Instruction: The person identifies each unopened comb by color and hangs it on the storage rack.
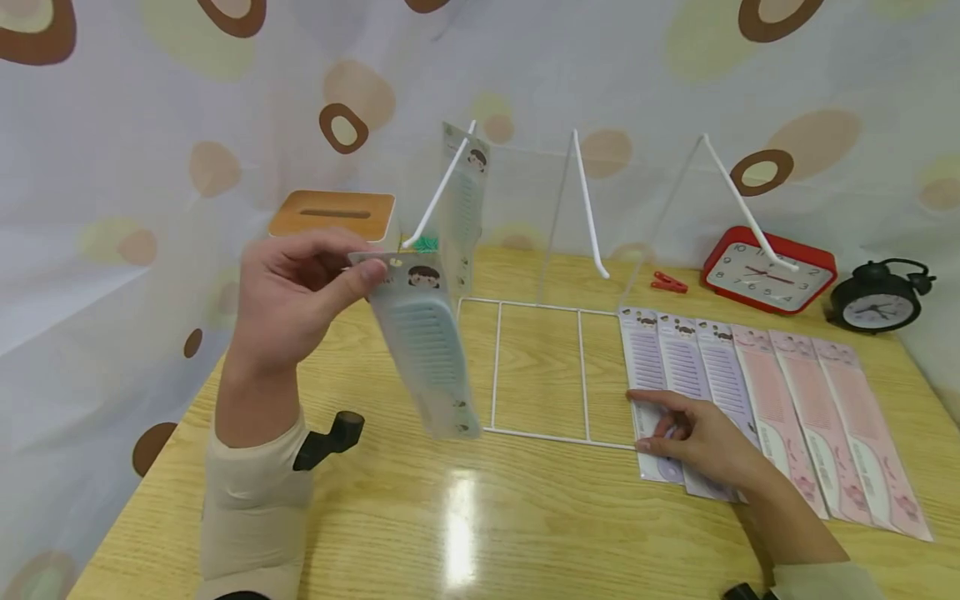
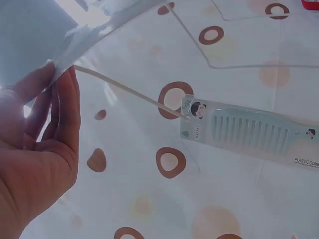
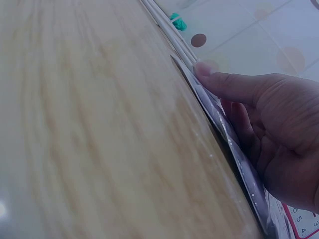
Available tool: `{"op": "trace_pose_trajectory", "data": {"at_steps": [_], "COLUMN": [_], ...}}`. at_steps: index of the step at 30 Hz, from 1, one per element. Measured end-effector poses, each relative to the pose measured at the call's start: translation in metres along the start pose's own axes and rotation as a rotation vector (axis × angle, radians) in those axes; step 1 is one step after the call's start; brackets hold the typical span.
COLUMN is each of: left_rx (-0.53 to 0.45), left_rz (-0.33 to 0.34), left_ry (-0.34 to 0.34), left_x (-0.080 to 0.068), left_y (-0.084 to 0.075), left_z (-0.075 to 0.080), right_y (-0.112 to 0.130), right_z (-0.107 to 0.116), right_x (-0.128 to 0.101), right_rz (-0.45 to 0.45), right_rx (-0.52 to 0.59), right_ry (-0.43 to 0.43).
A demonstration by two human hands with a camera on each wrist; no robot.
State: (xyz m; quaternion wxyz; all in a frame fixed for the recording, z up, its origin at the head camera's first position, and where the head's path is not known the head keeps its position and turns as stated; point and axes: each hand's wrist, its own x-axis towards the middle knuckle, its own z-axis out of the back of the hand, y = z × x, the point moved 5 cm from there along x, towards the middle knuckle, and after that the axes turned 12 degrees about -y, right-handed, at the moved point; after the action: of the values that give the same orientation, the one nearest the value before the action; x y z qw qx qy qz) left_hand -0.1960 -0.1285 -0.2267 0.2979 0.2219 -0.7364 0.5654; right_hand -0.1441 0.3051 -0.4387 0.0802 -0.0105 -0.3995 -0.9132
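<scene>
My left hand [image 1: 352, 271] is raised above the table and pinches the top of a packaged pale-blue comb [image 1: 431, 358], which hangs tilted just below the left hook [image 1: 438, 196] of a white wire rack [image 1: 540, 371]. A second blue comb pack [image 1: 461, 208] hangs on that hook, and the left wrist view shows this comb pack [image 2: 249, 132] on the hook [image 2: 129, 92] beyond my left hand [image 2: 50, 99]. My right hand [image 1: 660, 425] lies on the leftmost purple comb pack [image 1: 647, 367]. Its thumb [image 3: 209, 74] and curled fingers grip that pack's edge [image 3: 219, 124].
Purple packs [image 1: 705, 367] and pink comb packs [image 1: 817, 408] lie in a row at the right. Behind them are a red clock [image 1: 768, 271], a black alarm clock [image 1: 879, 300] and a red clip [image 1: 667, 283]. A wood-topped box [image 1: 332, 215] stands back left, before a spotted curtain.
</scene>
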Motion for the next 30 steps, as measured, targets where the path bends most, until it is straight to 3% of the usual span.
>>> {"op": "trace_pose_trajectory", "data": {"at_steps": [5,17,22,30], "left_rx": [0.010,0.089,0.090,0.067], "left_rz": [-0.028,-0.018,0.032,0.165], "left_ry": [-0.112,-0.136,-0.148,-0.185], "left_x": [0.002,0.002,0.005,0.019], "left_y": [-0.005,0.001,0.008,0.045], "left_z": [-0.004,-0.009,-0.011,-0.013], "right_y": [0.002,0.002,0.001,0.000], "right_z": [0.002,0.003,0.001,0.000], "right_x": [0.000,0.001,0.000,-0.002], "right_rz": [0.023,0.018,-0.005,-0.001], "right_rx": [0.016,0.024,0.036,0.033], "right_ry": [0.000,0.001,0.008,-0.003]}}
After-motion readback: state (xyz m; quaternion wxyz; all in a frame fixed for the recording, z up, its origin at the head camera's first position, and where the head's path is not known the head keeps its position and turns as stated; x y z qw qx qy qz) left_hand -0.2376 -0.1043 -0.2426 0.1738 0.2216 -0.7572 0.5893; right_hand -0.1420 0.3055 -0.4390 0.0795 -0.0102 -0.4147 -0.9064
